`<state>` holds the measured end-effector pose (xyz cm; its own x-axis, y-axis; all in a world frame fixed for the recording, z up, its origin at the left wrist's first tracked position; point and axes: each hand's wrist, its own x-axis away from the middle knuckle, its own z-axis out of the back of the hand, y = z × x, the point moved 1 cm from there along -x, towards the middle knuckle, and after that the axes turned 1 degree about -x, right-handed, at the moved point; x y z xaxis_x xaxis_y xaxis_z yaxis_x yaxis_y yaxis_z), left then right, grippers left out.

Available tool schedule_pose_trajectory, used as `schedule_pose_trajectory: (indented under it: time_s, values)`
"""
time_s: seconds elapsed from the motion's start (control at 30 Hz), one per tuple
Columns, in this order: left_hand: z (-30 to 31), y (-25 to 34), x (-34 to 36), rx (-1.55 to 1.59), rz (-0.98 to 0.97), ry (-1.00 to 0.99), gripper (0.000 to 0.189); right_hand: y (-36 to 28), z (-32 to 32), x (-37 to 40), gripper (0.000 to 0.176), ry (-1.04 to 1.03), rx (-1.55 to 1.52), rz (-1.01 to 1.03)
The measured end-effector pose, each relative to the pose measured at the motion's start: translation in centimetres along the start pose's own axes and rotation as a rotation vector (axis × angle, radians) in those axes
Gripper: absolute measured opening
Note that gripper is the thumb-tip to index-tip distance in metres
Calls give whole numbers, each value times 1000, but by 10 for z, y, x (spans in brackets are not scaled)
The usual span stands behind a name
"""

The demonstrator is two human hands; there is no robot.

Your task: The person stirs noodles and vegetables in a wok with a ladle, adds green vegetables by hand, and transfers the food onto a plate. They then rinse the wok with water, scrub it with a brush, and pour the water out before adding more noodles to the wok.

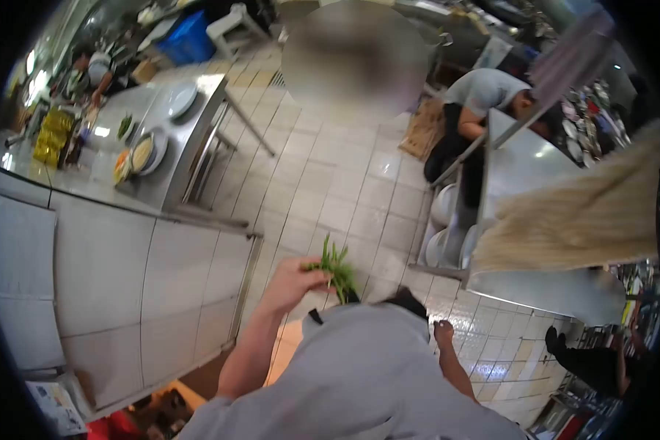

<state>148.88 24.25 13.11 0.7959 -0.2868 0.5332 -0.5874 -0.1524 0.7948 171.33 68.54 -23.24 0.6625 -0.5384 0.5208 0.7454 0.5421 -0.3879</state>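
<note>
My left hand (298, 281) is closed around a bunch of thin green stalks (336, 273), cut vegetables whose exact kind I cannot make out. The stalks fan out beyond my fingers, in front of my grey shirt (374, 359) and above the tiled floor. My right hand (443, 331) hangs low by my right side with its fingers curled in. What it holds, if anything, is hidden.
A steel counter (191, 110) at upper left carries plates (177, 99) and food. A tiled half wall (110, 264) stands to my left. At right, a person (484, 95) bends beside a steel table (521, 161) with a striped cloth (565, 213). Another person's dark-clothed leg (587, 367) shows lower right.
</note>
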Motion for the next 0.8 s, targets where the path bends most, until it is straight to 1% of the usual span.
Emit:
schedule_pose_trajectory:
  time_s: [0.03, 0.1, 0.13, 0.2, 0.23, 0.3, 0.43, 0.47, 0.53, 0.57, 0.6, 0.63, 0.67, 0.7, 0.73, 0.77, 0.8]
  values:
    - [16, 6, -5, 30, -5, 19, 25, -4, -9, -1, 44, -81, -68, -83]
    - [42, 20, -21, 87, -46, 37, 24, -24, -11, 10, 40, -82, 94, 21]
    - [53, 27, -29, 121, -66, 40, 23, -27, -19, 6, 37, -135, 194, 67]
    - [73, 42, -47, 167, -104, 43, 23, 15, -58, -25, 32, -232, 384, 165]
    - [83, 47, -58, 198, -118, 55, 22, 14, -66, -34, 31, -267, 421, 182]
    - [100, 61, -79, 255, -154, 82, 22, -15, -73, -56, 30, -313, 444, 193]
    - [131, 104, -119, 214, -162, 172, 20, -95, -88, -121, 28, -325, 452, 243]
    - [138, 117, -129, 223, -160, 192, 20, -122, -91, -142, 28, -323, 448, 274]
    - [153, 144, -145, 244, -164, 221, 20, -201, -89, -192, 28, -299, 414, 367]
    - [161, 154, -156, 261, -179, 226, 20, -247, -86, -226, 30, -375, 408, 491]
    - [167, 165, -169, 280, -195, 230, 20, -302, -79, -244, 30, -216, 252, 410]
    - [173, 177, -183, 289, -222, 248, 20, -335, -88, -290, 31, -326, 115, 304]
    - [178, 188, -197, 300, -242, 266, 21, -410, -58, -294, 34, -225, 348, 564]
    - [183, 197, -208, 311, -255, 284, 21, -405, -99, -379, 42, -181, 436, 620]
    - [191, 203, -220, 339, -247, 298, 21, -497, -52, -349, 43, -95, 315, 666]
    - [196, 212, -229, 352, -243, 316, 21, -568, -28, -345, 43, -111, 344, 702]
    - [200, 221, -240, 368, -240, 329, 21, -613, -30, -366, 42, -20, 229, 829]
